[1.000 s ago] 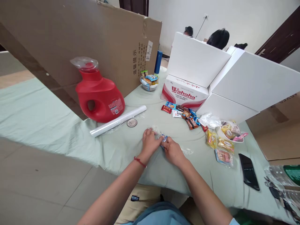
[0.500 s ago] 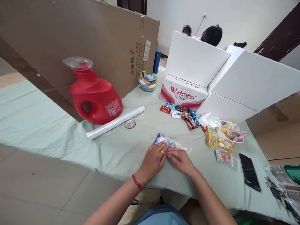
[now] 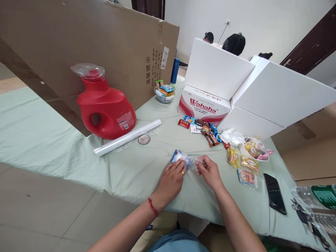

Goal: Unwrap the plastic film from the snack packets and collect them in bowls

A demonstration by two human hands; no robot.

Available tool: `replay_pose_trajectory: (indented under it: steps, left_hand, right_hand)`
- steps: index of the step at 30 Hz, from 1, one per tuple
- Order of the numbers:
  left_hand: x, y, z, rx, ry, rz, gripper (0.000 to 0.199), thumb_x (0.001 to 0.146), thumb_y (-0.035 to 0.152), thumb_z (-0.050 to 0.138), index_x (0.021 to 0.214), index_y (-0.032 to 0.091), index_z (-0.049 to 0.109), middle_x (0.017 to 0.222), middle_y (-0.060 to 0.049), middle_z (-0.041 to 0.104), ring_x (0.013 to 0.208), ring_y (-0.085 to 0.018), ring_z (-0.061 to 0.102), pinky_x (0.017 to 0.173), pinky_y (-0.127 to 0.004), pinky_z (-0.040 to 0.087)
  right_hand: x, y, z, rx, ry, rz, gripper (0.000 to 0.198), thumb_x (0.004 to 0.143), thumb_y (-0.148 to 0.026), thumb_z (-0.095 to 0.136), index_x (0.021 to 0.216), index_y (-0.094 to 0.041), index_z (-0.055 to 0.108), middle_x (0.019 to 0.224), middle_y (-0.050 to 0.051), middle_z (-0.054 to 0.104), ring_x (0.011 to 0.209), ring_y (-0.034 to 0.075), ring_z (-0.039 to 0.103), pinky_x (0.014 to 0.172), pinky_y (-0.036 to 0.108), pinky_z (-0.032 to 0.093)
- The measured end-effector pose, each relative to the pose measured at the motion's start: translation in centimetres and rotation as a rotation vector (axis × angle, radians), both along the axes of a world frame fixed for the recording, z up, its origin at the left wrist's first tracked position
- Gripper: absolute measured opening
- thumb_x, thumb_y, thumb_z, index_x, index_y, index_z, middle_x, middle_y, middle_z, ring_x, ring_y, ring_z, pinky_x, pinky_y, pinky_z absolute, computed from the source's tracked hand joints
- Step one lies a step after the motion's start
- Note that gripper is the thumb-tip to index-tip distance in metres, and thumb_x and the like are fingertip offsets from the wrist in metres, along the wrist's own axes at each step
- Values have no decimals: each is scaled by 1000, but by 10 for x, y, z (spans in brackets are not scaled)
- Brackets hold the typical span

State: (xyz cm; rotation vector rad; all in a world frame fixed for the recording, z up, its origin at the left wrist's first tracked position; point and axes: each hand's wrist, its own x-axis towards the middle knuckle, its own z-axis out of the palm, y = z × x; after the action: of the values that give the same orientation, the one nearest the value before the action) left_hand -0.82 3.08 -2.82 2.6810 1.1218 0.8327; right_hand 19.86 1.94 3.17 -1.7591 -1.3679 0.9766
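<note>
A blue snack packet (image 3: 178, 155), partly covered by clear plastic film, lies on the cloth near the front of the table. My left hand (image 3: 172, 175) holds it down, fingers close together over its lower part; the thumb's grip is hidden. Just to the right, my right hand (image 3: 208, 171) pinches the loose end of the clear plastic film (image 3: 193, 162) between thumb and fingers. The film stretches from the packet to that pinch.
Snack bars (image 3: 210, 131) lie before a Wahaba carton (image 3: 202, 105). A bowl of snacks (image 3: 254, 150) and a phone (image 3: 274, 194) are at right. Left stand a red jug (image 3: 105, 105), a film roll (image 3: 128, 137) and a round metal disc (image 3: 144, 139).
My right hand has moved right, away from my left hand, drawing out the end of the clear film. My left hand stays on the packet. The view has shifted slightly.
</note>
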Motion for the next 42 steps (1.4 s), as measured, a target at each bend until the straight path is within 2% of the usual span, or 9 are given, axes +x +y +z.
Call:
replay_pose_trajectory:
  steps: [4, 8, 12, 15, 21, 26, 32, 37, 42]
  left_hand:
    - [5, -3, -4, 23, 11, 22, 44, 96, 7, 51, 132, 21, 70, 147, -10, 68, 143, -26, 56, 121, -50, 38]
    - [2, -12, 1, -26, 37, 38, 38, 94, 7, 51, 122, 18, 74, 134, -12, 74, 136, -31, 61, 122, -57, 35]
    - [-26, -27, 7, -44, 30, 73, 34, 98, 12, 49, 121, 18, 74, 144, -14, 68, 143, -32, 55, 126, -61, 29]
    - [-57, -27, 2, 15, 48, 94, 32, 101, 13, 45, 114, 17, 74, 141, -16, 69, 141, -34, 57, 122, -63, 32]
    - [-88, -10, -11, 110, -16, 153, 23, 101, 17, 53, 117, 16, 69, 128, -16, 74, 133, -37, 62, 111, -59, 47]
    - [-86, -11, -11, 124, -32, 124, 25, 99, 12, 51, 119, 14, 66, 128, -16, 74, 122, -34, 68, 108, -54, 51]
    - [-87, -12, -9, 122, -54, 128, 29, 95, 8, 51, 118, 16, 66, 126, -15, 75, 119, -34, 70, 102, -51, 54]
    - [-86, -11, -8, 128, -32, 121, 28, 95, 9, 51, 117, 14, 67, 125, -17, 75, 118, -36, 70, 98, -52, 55]
    - [-86, -12, -6, 136, 3, 121, 31, 94, 9, 49, 119, 16, 65, 126, -15, 75, 118, -34, 70, 98, -51, 56]
  right_hand:
    - [-43, 32, 19, 107, -428, 119, 10, 97, -25, 51, 91, -25, 60, 83, 4, 68, 79, 20, 65, 75, 29, 50]
    - [-87, 64, 20, -34, -780, 261, 16, 94, -13, 55, 104, -21, 65, 107, 11, 71, 86, 21, 66, 77, 30, 48]
    - [-104, 68, 15, -8, -858, 298, 28, 105, -38, 57, 119, -15, 64, 118, 16, 66, 107, 27, 64, 91, 36, 50]
    - [-107, 61, 11, 13, -892, 297, 57, 93, -61, 72, 123, -14, 62, 122, 17, 63, 115, 31, 59, 96, 40, 51]
    - [-108, 48, 1, 82, -904, 207, 30, 98, -34, 70, 123, -18, 66, 120, 15, 64, 112, 29, 57, 94, 40, 53]
    - [-27, 7, 11, 193, -507, 1, 31, 105, -29, 49, 128, -21, 68, 121, 13, 72, 110, 27, 63, 101, 43, 51]
    - [132, -51, 20, -73, 5, -230, 47, 91, -56, 60, 117, -19, 74, 99, 8, 77, 84, 23, 68, 77, 37, 56]
    - [171, -55, 8, -132, -438, -232, 30, 94, -34, 50, 100, -20, 76, 86, 7, 76, 79, 22, 66, 75, 33, 50]
    - [171, -53, -4, -163, -791, -114, 31, 95, -19, 44, 109, -19, 72, 78, 6, 71, 71, 22, 62, 66, 28, 41]
